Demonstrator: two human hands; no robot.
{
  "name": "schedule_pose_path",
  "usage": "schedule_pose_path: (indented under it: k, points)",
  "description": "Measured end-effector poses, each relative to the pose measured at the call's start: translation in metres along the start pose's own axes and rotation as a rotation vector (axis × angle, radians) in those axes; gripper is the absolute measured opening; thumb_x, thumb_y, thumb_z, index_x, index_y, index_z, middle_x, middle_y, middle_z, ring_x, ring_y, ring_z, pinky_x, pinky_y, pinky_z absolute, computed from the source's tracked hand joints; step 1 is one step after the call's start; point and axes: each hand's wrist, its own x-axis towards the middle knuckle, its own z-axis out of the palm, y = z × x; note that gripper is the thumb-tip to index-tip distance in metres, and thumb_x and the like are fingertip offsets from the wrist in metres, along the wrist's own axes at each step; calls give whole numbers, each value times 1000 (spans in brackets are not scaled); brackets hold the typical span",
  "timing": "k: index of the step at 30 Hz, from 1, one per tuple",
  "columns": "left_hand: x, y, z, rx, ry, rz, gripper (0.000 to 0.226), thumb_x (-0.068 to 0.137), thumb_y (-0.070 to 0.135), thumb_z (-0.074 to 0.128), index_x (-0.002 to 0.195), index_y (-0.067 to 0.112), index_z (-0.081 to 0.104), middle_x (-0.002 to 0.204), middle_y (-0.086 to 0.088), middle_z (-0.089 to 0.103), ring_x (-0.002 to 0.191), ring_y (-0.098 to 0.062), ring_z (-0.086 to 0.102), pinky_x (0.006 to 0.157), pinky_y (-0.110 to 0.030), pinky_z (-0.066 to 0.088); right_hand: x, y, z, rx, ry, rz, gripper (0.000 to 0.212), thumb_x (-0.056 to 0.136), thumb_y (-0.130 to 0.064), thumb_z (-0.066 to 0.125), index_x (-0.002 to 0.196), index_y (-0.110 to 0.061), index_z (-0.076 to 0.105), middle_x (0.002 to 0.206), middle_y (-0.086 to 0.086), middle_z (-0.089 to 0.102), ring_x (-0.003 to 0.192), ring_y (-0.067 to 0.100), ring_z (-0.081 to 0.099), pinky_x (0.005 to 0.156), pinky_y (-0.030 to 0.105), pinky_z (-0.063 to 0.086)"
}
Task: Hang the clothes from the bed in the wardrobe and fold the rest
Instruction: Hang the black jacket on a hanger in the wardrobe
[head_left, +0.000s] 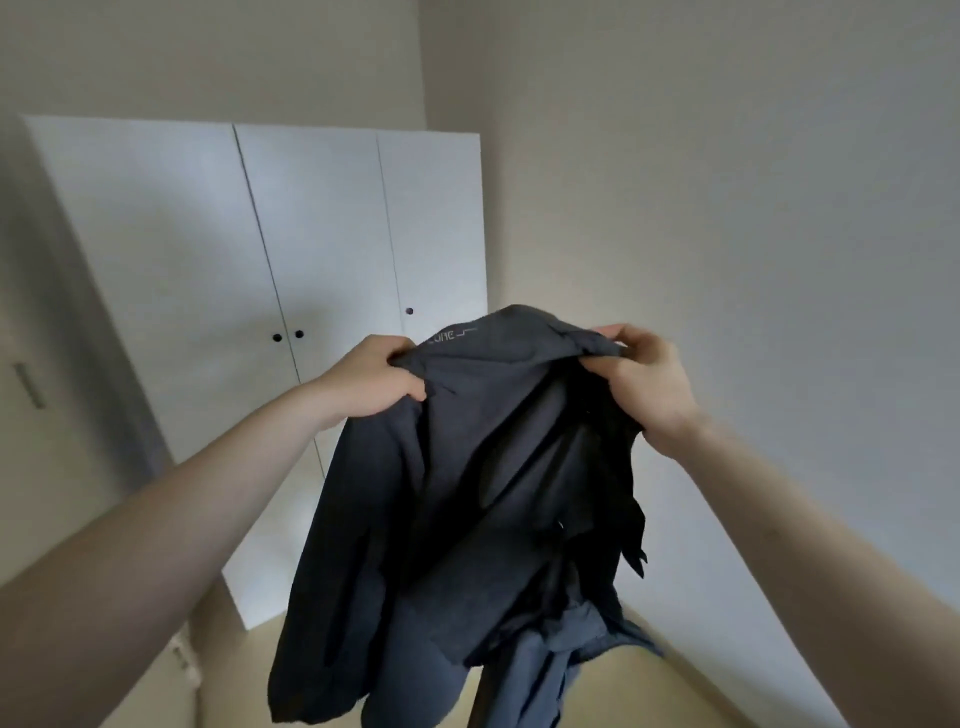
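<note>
Nearest to us, our two bare forearms reach up and forward from the bottom corners of the view, and between them hangs a dark grey jacket (467, 493). Our left hand (374, 382) has its fingers curled round the fabric at one shoulder; our right hand (644, 379) pinches the bunched cloth at the other shoulder, near the collar. The jacket is held in the air at about chest height, its body and sleeves dangling loose below, with a bluer piece of cloth (540, 670) showing beneath its hem; we cannot tell whether that is lining or a second garment. Beyond it stands a white wardrobe (208, 260), well apart from us, with all three doors closed and small dark knobs. No hanger is in view. From here, we judge the main risk is the jacket slipping: both grips take only gathered fabric at the top, so freeing one hand to pull a door open would leave the weight on a single pinch, and it could slide out or drop to the floor (623, 696). The trailing sleeves could also catch in a door.
</note>
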Motion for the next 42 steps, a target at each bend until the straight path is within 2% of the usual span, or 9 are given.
schedule_pose_path:
  k: [3,6,10,12,17,23,30,35,42]
  points:
    - [28,-53,-11,65,-135,-87,36,57,38,84,91,28,76,93,7,78,91,-15,75,84,-33,60,42,58,34,-53,-178,20,22,88,0,74,103,-15,73,92,2,80,85,15,75,74,21,58]
    - [53,-98,-18,40,-205,-147,34,64,48,89,93,34,79,96,8,80,91,-9,76,76,-21,56,83,105,70,-143,-335,-14,24,87,-6,80,106,-18,72,88,-3,79,78,9,73,71,13,52]
    - [90,-145,-33,36,-59,-212,42,69,55,84,94,23,77,93,-1,77,92,-18,75,88,-37,56,147,154,118,-310,-542,-34,16,87,-22,81,100,-29,75,87,-3,77,77,17,71,75,27,55]
    - [110,-165,-40,68,62,-208,44,70,56,81,91,17,72,88,-6,73,88,-23,71,89,-44,56,185,174,148,-370,-630,-56,13,87,-26,80,94,-36,75,85,-11,76,77,8,69,71,18,52]
    - [144,-218,-66,145,295,-218,17,88,38,76,86,24,66,79,5,69,77,-12,66,77,-36,56,261,214,248,-475,-812,-51,7,85,-38,77,82,-40,72,80,-9,71,64,6,61,62,15,46]
    - [188,-285,-110,104,370,-310,15,89,29,73,88,20,61,81,-2,68,76,-19,65,72,-35,54,333,243,353,-448,-914,-43,22,87,-44,78,106,-47,67,85,-16,74,67,13,70,55,18,49]
    - [250,-368,-166,86,342,-342,12,79,29,73,81,28,61,78,8,68,71,-6,65,60,-15,49,418,271,488,-488,-897,-112,48,91,-39,76,134,-38,55,116,-15,64,81,3,69,66,12,50]
    - [286,-420,-204,192,292,-345,15,73,25,73,76,35,62,74,16,66,72,-3,64,60,-13,46,472,306,576,-542,-812,-171,64,92,-41,73,147,-35,41,131,-11,52,103,8,62,94,31,54]
    - [326,-482,-253,316,318,-416,14,69,22,70,75,31,61,72,14,64,71,-6,62,64,-23,51,568,355,691,-723,-850,-179,73,93,-35,68,156,-26,31,155,2,34,107,23,64,94,42,55]
